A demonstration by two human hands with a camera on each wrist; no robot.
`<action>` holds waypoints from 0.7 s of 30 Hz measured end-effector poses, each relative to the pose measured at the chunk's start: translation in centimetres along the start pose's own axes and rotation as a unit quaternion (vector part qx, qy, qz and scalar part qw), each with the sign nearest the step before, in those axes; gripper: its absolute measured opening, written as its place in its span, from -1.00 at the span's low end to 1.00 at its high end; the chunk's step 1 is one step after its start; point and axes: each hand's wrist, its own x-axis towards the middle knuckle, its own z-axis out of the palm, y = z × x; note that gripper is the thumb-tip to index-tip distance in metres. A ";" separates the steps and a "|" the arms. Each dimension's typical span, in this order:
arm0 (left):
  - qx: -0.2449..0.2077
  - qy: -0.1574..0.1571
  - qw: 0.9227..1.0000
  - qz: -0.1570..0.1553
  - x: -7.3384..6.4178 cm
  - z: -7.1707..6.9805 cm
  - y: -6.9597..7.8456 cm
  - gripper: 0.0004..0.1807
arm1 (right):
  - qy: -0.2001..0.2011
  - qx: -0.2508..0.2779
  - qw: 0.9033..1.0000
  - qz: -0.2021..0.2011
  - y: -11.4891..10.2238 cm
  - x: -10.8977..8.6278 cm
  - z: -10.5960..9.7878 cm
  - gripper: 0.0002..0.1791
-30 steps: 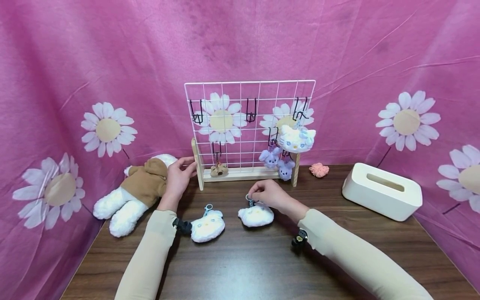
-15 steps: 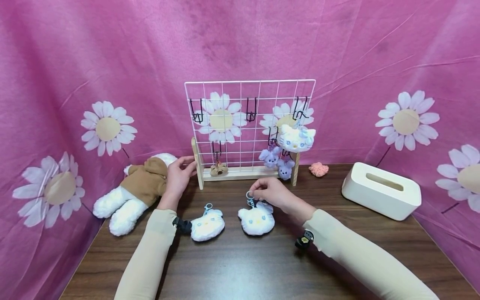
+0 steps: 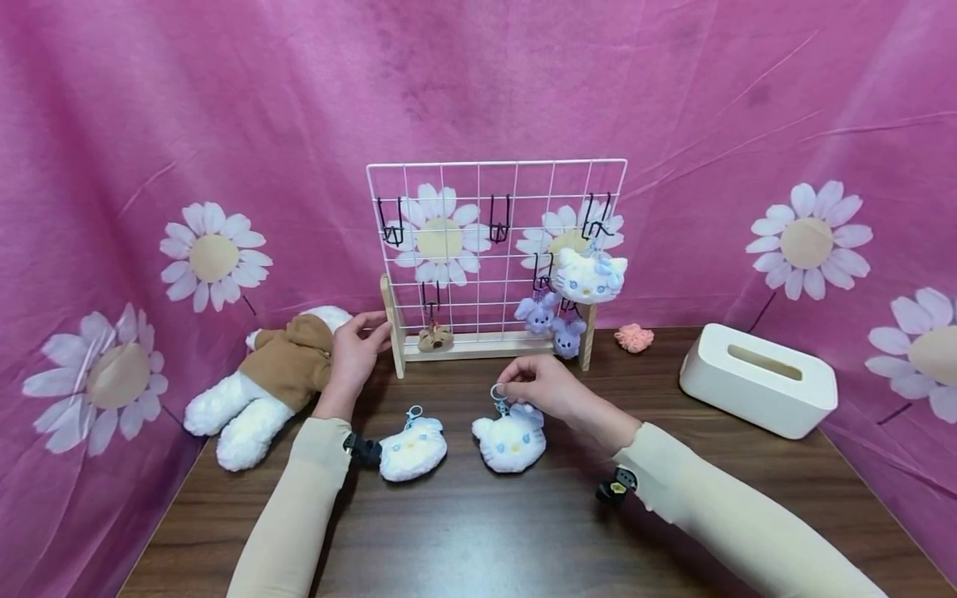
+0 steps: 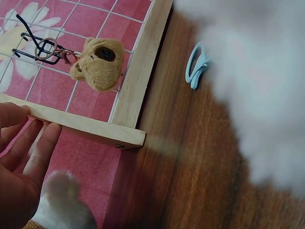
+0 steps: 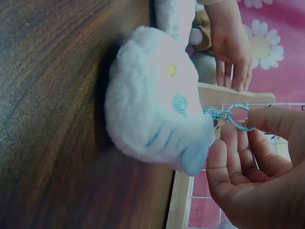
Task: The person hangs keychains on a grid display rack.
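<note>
My right hand (image 3: 542, 384) pinches the light-blue ring (image 5: 240, 118) of a white plush cat keychain (image 3: 510, 440) between thumb and forefinger. The plush cat head hangs from it face forward, low over the table; contact with the table is unclear. With its fingers fairly straight, my left hand (image 3: 357, 353) touches the left wooden post (image 4: 81, 125) of a white wire grid rack (image 3: 478, 282). A second white cat keychain (image 3: 413, 449) lies on the table beside the left wrist, its blue clasp (image 4: 196, 67) pointing toward the rack.
On the rack's black hooks hang a brown bear keychain (image 3: 435, 338), two purple plush keychains (image 3: 537, 316) and a white cat keychain (image 3: 591, 278). Other hooks (image 3: 499, 223) hold nothing. A plush dog (image 3: 287, 370) lies left; a pink fuzzy item (image 3: 634, 338) and white tissue box (image 3: 758, 382) are right.
The right hand has raised the ring slightly, and the cat keychain has tipped from lying flatter to showing its face. The left hand stays at the post.
</note>
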 end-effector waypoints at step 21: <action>-0.010 -0.005 1.000 0.008 0.0 0.0 -0.1 -0.64 | 0.011 -0.040 0.999 -0.027 -1.3 -1.6 -1.2 -0.88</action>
